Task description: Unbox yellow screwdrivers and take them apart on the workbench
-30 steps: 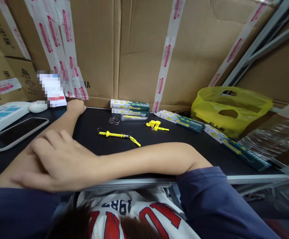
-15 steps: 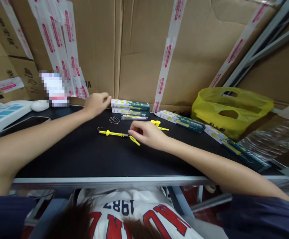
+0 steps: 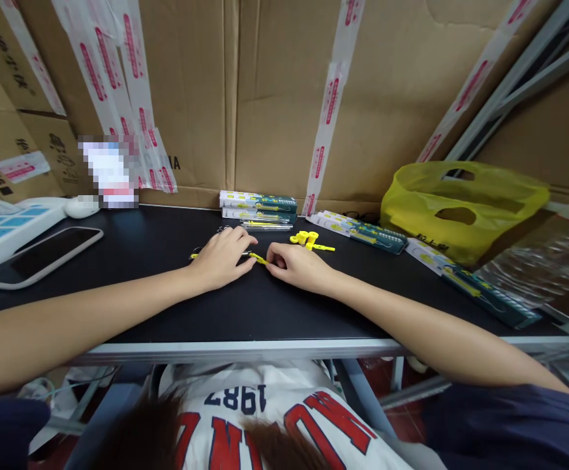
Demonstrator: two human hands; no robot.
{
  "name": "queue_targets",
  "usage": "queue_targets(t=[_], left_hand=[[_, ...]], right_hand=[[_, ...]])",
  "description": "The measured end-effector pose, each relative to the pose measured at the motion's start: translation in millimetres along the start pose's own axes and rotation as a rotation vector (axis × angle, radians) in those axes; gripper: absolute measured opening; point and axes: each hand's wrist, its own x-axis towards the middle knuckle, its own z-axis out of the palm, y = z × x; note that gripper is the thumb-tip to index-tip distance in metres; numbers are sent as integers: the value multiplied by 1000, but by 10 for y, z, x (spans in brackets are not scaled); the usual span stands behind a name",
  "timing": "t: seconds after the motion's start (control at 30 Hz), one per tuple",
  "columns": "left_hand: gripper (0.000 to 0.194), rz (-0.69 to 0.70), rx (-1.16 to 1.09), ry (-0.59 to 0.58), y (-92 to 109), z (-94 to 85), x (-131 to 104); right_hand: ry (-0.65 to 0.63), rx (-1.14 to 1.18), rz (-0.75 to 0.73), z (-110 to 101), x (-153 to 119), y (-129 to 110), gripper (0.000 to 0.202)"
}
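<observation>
The left hand [image 3: 223, 260] hid most of the yellow tool [image 3: 260, 259], its grip impossible to tell; the right hand [image 3: 298, 266] pinched the tool's end.

My black table [image 3: 265, 320], read from its middle, has a phone [image 3: 40, 256] at 9 o'clock, a power strip [image 3: 17, 228] towards 10, stacked printed boxes [image 3: 259, 206] at 12 with clear tubes [image 3: 267, 226] just in front, loose yellow parts [image 3: 308, 239] towards 2, another box [image 3: 357, 232] beyond them, a further box [image 3: 475, 282] around 3 and a yellow bag [image 3: 421, 209] behind it.
</observation>
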Motion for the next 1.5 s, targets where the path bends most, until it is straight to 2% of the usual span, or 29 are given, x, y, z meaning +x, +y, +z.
queue_targets(t=[0.13, 0.3, 0.5, 0.63, 0.73, 0.87, 1.07, 1.23, 1.33, 1.5], left_hand=[[30, -9, -47, -71, -77, 59, 6], [23, 14, -112, -45, -112, 105, 11], [18, -10, -228, -24, -69, 87, 19], [20, 2, -326, -27, -30, 66, 4], [25, -19, -358, -20, -1, 46, -2], [35, 2, -407, 38, 43, 9, 0], [31, 24, -511, 89, 52, -18, 3], [23, 63, -590, 123, 41, -7, -15], [20, 90, -540, 130, 30, 1, -23], [21, 163, -394, 132, -8, 14, -5]], right_hand=[[23, -11, 25, -9, 22, 35, 2], [89, -35, 59, -43, 42, 95, 3], [108, 15, -159, 25, 46, 121, 13], [133, 47, -185, 65, 59, 110, 11], [203, 50, -194, 35, 66, 116, 12], [314, -69, -252, -53, 50, 117, 18], [341, -238, -305, -86, 25, 109, 21], [334, -9, -238, -19, 17, 80, 17], [248, 232, -166, 0, 5, 31, 17], [114, 563, -148, -2, 26, 24, 23]])
